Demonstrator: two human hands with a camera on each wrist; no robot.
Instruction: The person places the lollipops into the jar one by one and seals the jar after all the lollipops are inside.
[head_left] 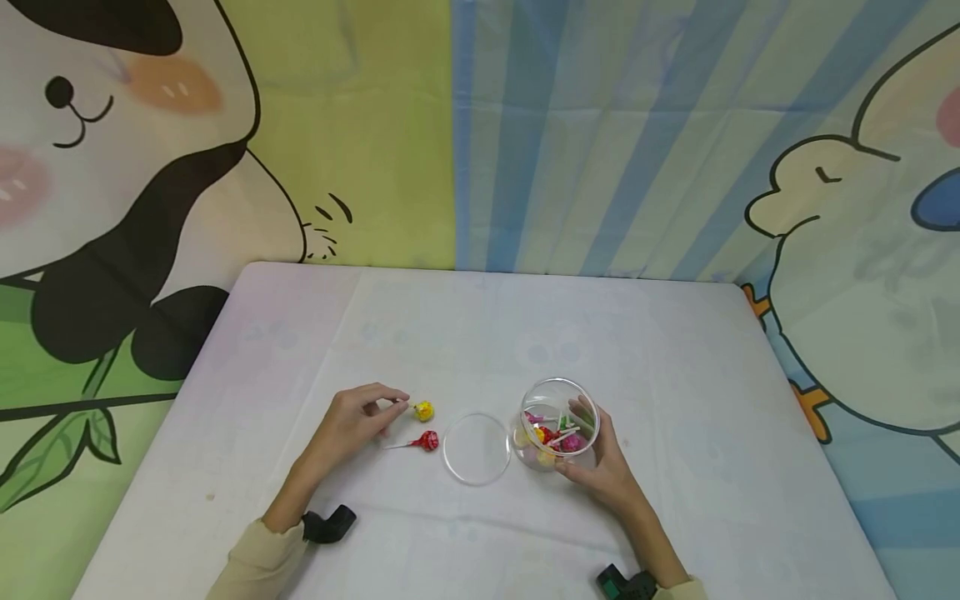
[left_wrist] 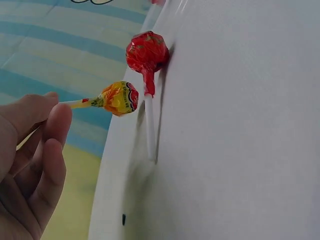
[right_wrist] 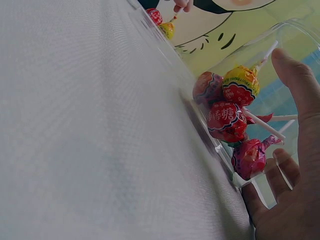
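Between thumb and fingertips my left hand (head_left: 360,421) pinches the white stick of a yellow lollipop (left_wrist: 119,99), its wrapped head pointing right. Just below it in the head view, a red lollipop (head_left: 427,441) lies on the table with its stick toward the left. My right hand (head_left: 609,467) grips a clear round jar (head_left: 558,385) from its right side, thumb in front and fingers behind. Several lollipops in red, yellow and pink wrappers, among them a red one (right_wrist: 227,121), sit inside the jar. The jar's open mouth faces up toward the head camera.
A clear round lid (head_left: 477,482) lies flat on the white-covered table (head_left: 420,333), between the red lollipop and the jar. Cartoon-printed curtains (head_left: 390,125) hang behind the table. Black wrist cameras are strapped to both wrists.
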